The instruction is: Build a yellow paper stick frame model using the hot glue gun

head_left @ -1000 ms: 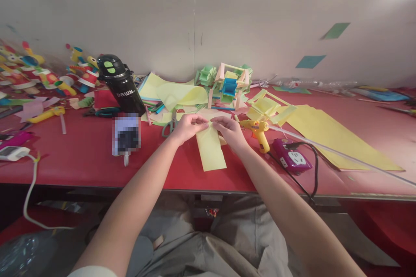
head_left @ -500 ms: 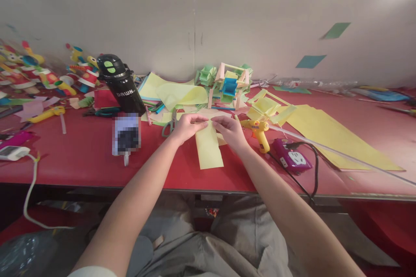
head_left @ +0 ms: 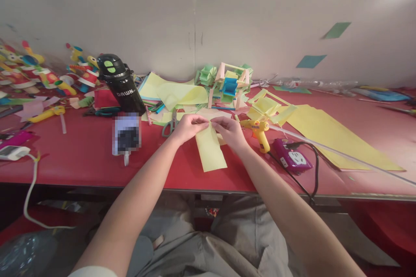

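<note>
A pale yellow paper strip [head_left: 210, 151] hangs down toward me between both hands, its near end over the red table. My left hand [head_left: 191, 129] pinches its far edge from the left, fingers closed. From the right, my right hand [head_left: 229, 130] pinches the same edge, the two sets of fingertips almost touching. My fingers hide the strip's far edge. Scissors [head_left: 169, 128] with grey-green handles lie just left of my left hand. A yellow glue gun [head_left: 260, 133] rests to the right of my right hand.
A black bottle [head_left: 121, 86] stands at the back left, near a blurred phone-like object [head_left: 126, 135]. Paper-and-stick models [head_left: 229, 86] stand behind my hands. On the right are a purple power socket [head_left: 293, 156], its cord, and yellow sheets [head_left: 338, 143]. A partition [head_left: 260, 30] closes the back.
The strip's near end has swung slightly to the right and tilted. Both hands keep their pinch in nearly the same place.
</note>
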A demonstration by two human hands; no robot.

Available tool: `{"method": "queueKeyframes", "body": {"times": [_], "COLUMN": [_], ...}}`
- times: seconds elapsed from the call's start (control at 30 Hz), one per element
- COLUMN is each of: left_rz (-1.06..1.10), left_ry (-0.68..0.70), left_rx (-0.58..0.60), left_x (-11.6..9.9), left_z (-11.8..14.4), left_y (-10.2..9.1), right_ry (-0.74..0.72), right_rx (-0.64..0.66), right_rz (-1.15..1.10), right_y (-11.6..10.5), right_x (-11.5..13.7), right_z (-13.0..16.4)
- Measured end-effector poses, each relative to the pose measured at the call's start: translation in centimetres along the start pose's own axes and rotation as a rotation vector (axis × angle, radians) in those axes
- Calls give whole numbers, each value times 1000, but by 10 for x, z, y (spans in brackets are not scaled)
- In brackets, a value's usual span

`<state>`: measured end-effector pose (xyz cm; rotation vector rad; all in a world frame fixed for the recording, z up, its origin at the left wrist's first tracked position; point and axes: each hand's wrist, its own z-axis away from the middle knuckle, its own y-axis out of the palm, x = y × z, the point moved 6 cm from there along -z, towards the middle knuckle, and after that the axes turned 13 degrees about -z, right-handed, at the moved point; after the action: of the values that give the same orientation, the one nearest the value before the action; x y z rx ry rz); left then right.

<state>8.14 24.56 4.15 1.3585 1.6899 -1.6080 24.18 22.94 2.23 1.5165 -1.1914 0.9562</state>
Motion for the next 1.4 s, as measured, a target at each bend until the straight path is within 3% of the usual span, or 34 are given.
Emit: {"method": "queueKeyframes", "body": {"times": [0.27, 0.6, 0.77, 1.03, 1.4], "left_rz": [139, 501, 545, 553, 545], "left_ry": [-22, -235, -291, -269, -273], "left_rx": [1, 216, 230, 265, 229], "left_x": [-1, 1, 0, -4, -2], "left_z": [1, 6, 8, 8, 7], "left_y": [1, 8, 9, 10, 8], "right_ry": [45, 180, 169, 123, 77], "right_rx": [11, 147, 178, 153, 144], "right_rz": [-150, -334, -302, -209, -200], "right_y": [3, 19, 19, 18, 17], "right_x": [4, 13, 12, 15, 14], "right_z": [3, 11, 11, 9, 8]}}
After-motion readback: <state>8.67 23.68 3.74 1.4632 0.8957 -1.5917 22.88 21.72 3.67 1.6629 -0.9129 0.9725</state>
